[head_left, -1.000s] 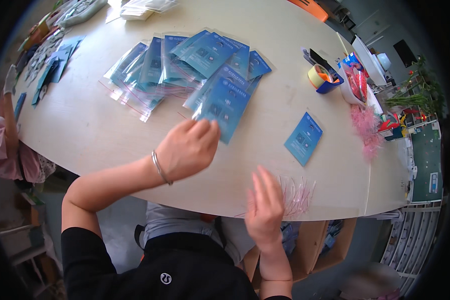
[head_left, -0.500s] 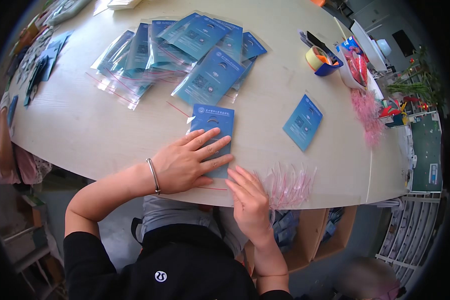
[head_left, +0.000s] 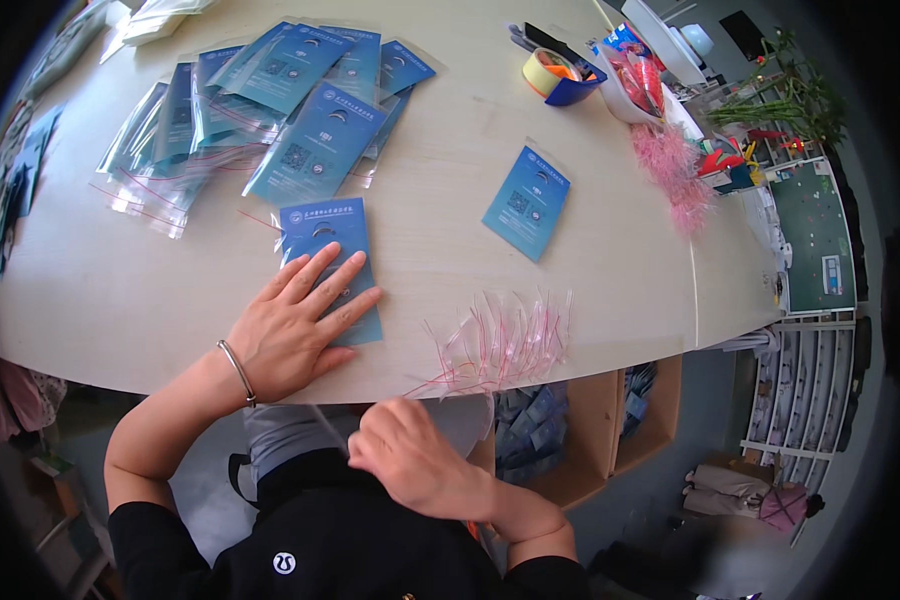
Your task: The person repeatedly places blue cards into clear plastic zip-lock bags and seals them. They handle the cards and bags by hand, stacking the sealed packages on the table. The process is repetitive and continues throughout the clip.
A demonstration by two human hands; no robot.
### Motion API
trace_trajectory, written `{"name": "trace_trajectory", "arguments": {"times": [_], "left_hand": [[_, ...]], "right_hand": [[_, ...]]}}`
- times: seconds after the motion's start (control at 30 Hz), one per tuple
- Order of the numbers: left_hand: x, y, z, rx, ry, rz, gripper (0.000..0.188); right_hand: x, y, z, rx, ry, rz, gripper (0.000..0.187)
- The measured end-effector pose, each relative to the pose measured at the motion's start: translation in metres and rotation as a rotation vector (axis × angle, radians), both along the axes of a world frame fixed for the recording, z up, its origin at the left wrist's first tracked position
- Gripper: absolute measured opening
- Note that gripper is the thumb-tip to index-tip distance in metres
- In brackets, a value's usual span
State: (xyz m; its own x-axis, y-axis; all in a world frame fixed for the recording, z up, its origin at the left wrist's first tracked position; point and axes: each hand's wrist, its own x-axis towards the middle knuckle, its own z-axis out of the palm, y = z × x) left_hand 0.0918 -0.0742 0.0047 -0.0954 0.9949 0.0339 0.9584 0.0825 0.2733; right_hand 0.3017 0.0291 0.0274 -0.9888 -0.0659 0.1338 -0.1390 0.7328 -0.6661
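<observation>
The left hand (head_left: 295, 330) is lying flat, fingers spread apart, pressing on a blue card (head_left: 330, 265) in a clear bag near the table (head_left: 120, 310) edge. The right hand (head_left: 410, 465) is hovering below the edge at 5 o'clock from the card, fingers curled together; whether it is gripping anything I cannot tell. A heap of clear strips (head_left: 500, 340) is lying at 3 o'clock from the card, a pile of bagged cards (head_left: 270, 100) at 12 o'clock.
</observation>
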Motion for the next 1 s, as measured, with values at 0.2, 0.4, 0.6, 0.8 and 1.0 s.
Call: {"name": "trace_trajectory", "arguments": {"times": [0.2,0.4,0.6,0.8,1.0], "left_hand": [[0.002,-0.005,0.001,-0.033,0.044,0.053,0.065],[0.002,-0.001,0.002,-0.047,0.01,0.036,0.07],[0.002,-0.005,0.003,-0.041,0.032,0.035,0.072],[0.006,-0.017,0.003,-0.031,-0.031,-0.02,0.074],[0.006,-0.03,0.003,-0.001,-0.179,-0.099,0.072]], "right_hand": [[0.047,0.054,0.045,0.036,0.111,-0.783,0.014],[0.078,0.085,-0.009,0.302,-0.046,-0.937,0.011],[0.069,0.078,0.009,0.457,-0.15,-0.834,0.005],[0.023,0.042,0.014,0.267,0.123,-0.426,0.04],[-0.012,0.021,-0.029,0.324,0.221,-0.176,0.029]]}}
